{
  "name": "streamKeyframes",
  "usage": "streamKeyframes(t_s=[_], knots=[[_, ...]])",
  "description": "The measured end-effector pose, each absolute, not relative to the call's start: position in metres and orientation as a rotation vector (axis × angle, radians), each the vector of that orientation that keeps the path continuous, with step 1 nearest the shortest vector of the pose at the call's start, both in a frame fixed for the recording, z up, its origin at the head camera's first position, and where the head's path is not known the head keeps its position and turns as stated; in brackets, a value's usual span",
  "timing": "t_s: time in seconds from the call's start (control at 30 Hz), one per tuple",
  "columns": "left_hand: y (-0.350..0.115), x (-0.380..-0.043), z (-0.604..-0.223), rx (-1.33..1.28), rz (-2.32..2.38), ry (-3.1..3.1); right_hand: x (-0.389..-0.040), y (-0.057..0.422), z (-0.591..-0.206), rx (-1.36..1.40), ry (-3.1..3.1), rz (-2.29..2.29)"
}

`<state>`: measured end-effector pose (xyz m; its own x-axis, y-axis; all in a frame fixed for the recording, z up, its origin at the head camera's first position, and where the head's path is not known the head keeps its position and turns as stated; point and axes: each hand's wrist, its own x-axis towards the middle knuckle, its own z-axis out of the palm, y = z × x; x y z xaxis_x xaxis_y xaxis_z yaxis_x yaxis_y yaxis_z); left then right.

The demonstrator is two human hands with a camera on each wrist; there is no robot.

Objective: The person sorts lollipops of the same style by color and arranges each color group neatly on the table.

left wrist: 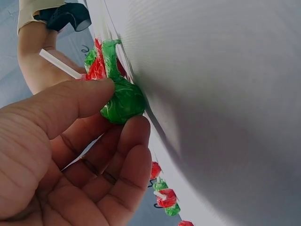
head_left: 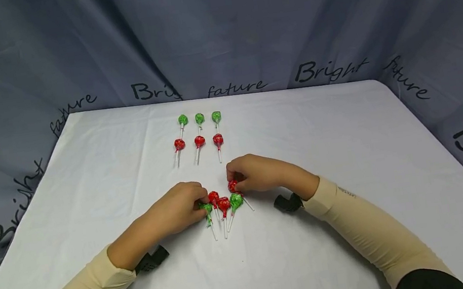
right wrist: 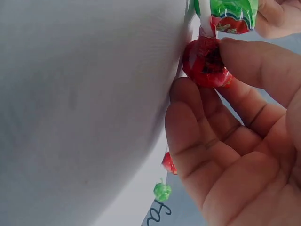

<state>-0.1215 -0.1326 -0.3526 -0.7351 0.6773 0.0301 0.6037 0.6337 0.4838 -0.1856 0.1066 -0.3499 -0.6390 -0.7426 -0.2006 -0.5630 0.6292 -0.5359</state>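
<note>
At the left of a small cluster, my left hand (head_left: pixel 180 206) pinches a green-wrapped lollipop (left wrist: pixel 124 101) between thumb and fingers. My right hand (head_left: pixel 258 173) pinches a red-wrapped lollipop (right wrist: pixel 204 63) at the cluster's right, its white stick slanting toward the front. Between the hands lie two red lollipops, one farther back (head_left: pixel 214 196) and one nearer (head_left: pixel 223 204), and a green lollipop (head_left: pixel 236 200). Their sticks point toward the front edge. The fingers partly cover both held lollipops in the head view.
Farther back on the white-covered table (head_left: pixel 324 135), three green lollipops (head_left: pixel 199 118) form a row. Three red lollipops (head_left: pixel 199 141) lie in front of them, heads by the green ones' sticks. A grey curtain (head_left: pixel 214 32) with lettering surrounds the table.
</note>
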Motion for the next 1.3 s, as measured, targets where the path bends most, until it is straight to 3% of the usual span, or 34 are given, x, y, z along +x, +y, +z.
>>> streamKeyframes(t_s=[0.73,1.3], knots=[[-0.138,-0.14,-0.347,0.921,0.846,2.578,-0.186,0.106,-0.349,-1.026,2.437,-0.617],[-0.13,-0.213,-0.3,0.793,0.748,2.579,-0.183,0.106,-0.349,-1.041,2.43,-0.604]])
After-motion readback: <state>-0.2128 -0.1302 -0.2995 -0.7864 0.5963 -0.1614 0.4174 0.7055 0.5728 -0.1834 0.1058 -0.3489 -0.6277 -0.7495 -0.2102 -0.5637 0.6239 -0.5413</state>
